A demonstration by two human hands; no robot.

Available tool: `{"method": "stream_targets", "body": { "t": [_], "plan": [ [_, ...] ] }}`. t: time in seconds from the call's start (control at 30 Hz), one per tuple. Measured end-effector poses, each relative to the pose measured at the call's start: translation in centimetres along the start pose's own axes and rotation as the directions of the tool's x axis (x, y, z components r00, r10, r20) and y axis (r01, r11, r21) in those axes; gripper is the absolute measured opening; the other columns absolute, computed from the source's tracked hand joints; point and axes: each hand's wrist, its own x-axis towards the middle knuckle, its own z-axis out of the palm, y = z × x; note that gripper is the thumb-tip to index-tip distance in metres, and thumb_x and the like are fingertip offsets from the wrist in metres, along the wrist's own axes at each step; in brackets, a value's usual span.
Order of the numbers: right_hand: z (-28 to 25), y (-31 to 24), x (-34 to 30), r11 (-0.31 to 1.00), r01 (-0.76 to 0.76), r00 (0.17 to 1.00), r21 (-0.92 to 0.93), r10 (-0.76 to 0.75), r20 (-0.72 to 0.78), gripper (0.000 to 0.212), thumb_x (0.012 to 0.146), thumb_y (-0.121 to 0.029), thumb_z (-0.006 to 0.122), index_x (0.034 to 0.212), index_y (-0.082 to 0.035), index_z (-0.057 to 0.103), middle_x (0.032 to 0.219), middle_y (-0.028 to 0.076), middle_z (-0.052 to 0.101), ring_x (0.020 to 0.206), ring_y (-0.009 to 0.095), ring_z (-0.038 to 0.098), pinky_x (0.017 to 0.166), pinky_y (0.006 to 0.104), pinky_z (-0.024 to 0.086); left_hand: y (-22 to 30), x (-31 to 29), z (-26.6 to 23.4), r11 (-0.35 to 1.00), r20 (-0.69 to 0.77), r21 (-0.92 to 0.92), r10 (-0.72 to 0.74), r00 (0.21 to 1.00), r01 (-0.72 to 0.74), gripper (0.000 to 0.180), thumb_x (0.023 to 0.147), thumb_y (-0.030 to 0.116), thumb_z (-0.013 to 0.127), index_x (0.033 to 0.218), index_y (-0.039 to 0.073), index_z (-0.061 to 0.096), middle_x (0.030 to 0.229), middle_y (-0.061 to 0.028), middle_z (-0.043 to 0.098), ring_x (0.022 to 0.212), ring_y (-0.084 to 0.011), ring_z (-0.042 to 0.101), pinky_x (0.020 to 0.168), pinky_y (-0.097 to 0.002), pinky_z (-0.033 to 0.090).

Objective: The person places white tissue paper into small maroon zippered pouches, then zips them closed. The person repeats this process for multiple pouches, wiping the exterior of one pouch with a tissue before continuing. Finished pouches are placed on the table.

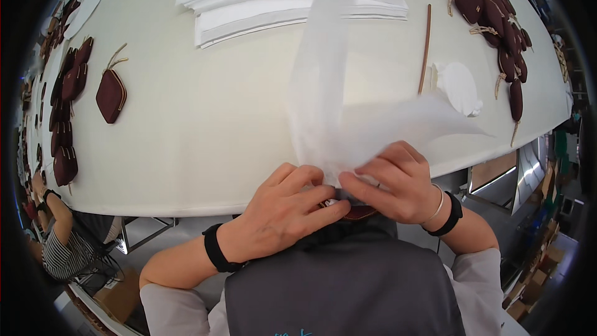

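Note:
At the table's near edge, both hands are close together over a partly hidden maroon pouch (pixel 360 213). My left hand (pixel 280 211) is closed, its fingers curled at the pouch, whose body is mostly covered by the hands. My right hand (pixel 398 183) pinches a thin, translucent white sheet (pixel 392 127), like tissue paper. One strip of the sheet rises away from me, and another part flares to the right, blurred by motion. Its gathered lower end meets the fingertips of both hands at the pouch.
White sheets lie stacked (pixel 249 15) at the far side of the table (pixel 205 124). One maroon pouch (pixel 111 96) lies left, near a row of pouches (pixel 64 137). More pouches (pixel 491 15), a brown strip (pixel 426 50) and a crumpled white piece (pixel 459 89) are right. Another person (pixel 68 242) sits left.

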Motion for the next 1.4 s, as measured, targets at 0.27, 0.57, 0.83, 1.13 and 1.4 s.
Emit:
{"method": "stream_targets", "body": {
  "t": [0.27,0.57,0.83,1.13,1.4],
  "plan": [
    [-2.1,-1.3,-5.0,0.911,-0.060,0.983,0.408,-0.017,0.182,0.039,0.083,-0.017,0.070,0.120,-0.005,0.066,0.114,0.011,0.065,0.105,0.025,0.066,0.086,0.0330,0.055,-0.5,-1.0,-0.3,0.972,-0.182,-0.142,0.163,0.970,-0.190,0.016,0.084,0.007,0.070,0.100,0.008,0.071,0.097,-0.0044,0.062,0.106,-0.0221,0.059,0.074,-0.0323,0.057],
    [0.2,0.0,0.0,0.350,-0.669,0.681,0.656,-0.066,0.730,0.034,0.094,-0.013,0.067,0.125,-0.004,0.060,0.114,0.013,0.065,0.103,0.029,0.064,0.091,0.0370,0.052,-1.0,0.0,0.4,0.933,-0.124,-0.317,0.137,0.983,-0.170,0.024,0.075,0.002,0.077,0.098,0.009,0.075,0.108,-0.0037,0.068,0.107,-0.0302,0.064,0.078,-0.0348,0.059],
    [-1.9,0.7,1.0,0.747,-0.462,0.775,0.478,0.079,0.627,0.027,0.091,-0.007,0.068,0.118,-0.005,0.066,0.111,0.010,0.066,0.097,0.026,0.064,0.084,0.0371,0.052,-2.0,2.1,-0.4,0.846,-0.093,-0.532,-0.079,0.993,0.017,0.020,0.082,0.005,0.077,0.102,0.009,0.075,0.117,-0.0083,0.059,0.097,-0.0261,0.064,0.084,-0.0335,0.054],
    [-2.1,2.5,-0.4,-0.029,-0.911,0.409,0.411,-0.185,0.894,0.044,0.106,-0.040,0.053,0.099,0.002,0.065,0.081,0.005,0.059,0.079,0.015,0.055,0.073,0.0295,0.045,-1.8,0.9,0.9,0.595,0.091,-0.764,-0.285,0.954,0.251,0.017,0.085,-0.001,0.074,0.100,0.008,0.075,0.106,-0.0070,0.062,0.093,-0.0195,0.065,0.080,-0.0318,0.053],
    [-0.7,-0.2,0.2,0.328,-0.783,0.513,0.528,-0.140,0.847,0.051,0.096,-0.050,0.067,0.083,-0.001,0.059,0.069,0.003,0.050,0.069,0.018,0.051,0.063,0.0333,0.043,-0.4,1.1,0.9,0.640,0.018,-0.743,-0.273,0.962,0.195,0.014,0.084,0.001,0.073,0.097,0.005,0.072,0.097,-0.0088,0.065,0.086,-0.0261,0.062,0.072,-0.0353,0.051]
  ]
}}
